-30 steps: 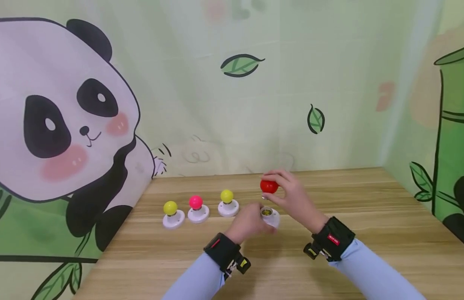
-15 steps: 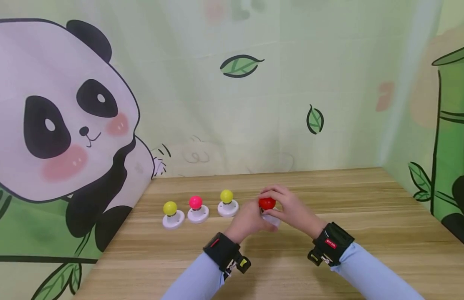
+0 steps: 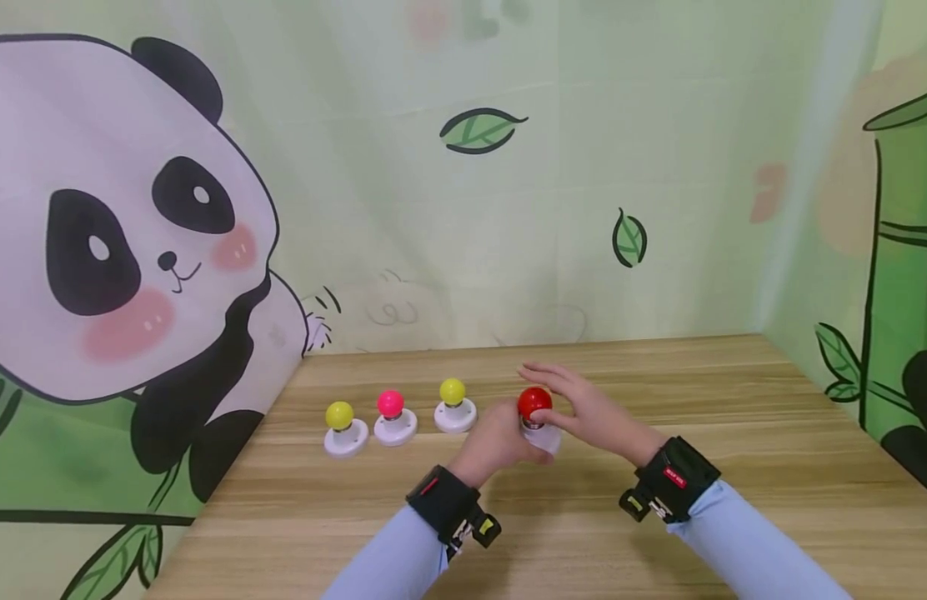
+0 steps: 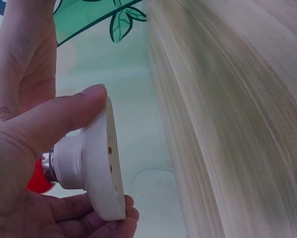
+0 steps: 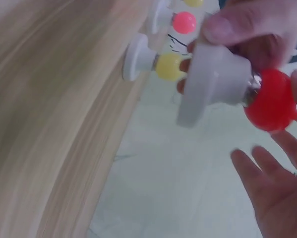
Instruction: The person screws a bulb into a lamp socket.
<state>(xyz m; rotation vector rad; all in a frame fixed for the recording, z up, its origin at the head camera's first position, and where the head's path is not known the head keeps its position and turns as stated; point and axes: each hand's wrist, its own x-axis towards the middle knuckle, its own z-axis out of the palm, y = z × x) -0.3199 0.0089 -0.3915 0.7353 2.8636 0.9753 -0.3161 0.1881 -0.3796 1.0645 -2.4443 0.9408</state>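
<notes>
My left hand (image 3: 496, 437) grips a white round lamp holder (image 4: 99, 163) by its rim, thumb on one side and fingers on the other. In the right wrist view the holder hangs clear of the table. A red light bulb (image 3: 534, 402) sits in its socket, with a silver strip of the metal screw cap (image 5: 252, 88) showing between glass and holder. My right hand (image 3: 594, 412) is at the bulb with its fingers spread and fairly straight. Its thumb overlaps the bulb's lower side in the head view, while the other fingers stand apart from the glass.
Left of my hands, a row of white lamp holders stands on the wooden table (image 3: 283, 517): one with a yellow bulb (image 3: 339, 415), one with a pink bulb (image 3: 391, 404), one with another yellow bulb (image 3: 452, 392). A panda-printed cloth (image 3: 373, 208) hangs behind the table.
My right hand has brought the red bulb down into the holder's socket, and its fingers have since spread off the bulb. My left hand keeps its hold on the holder.
</notes>
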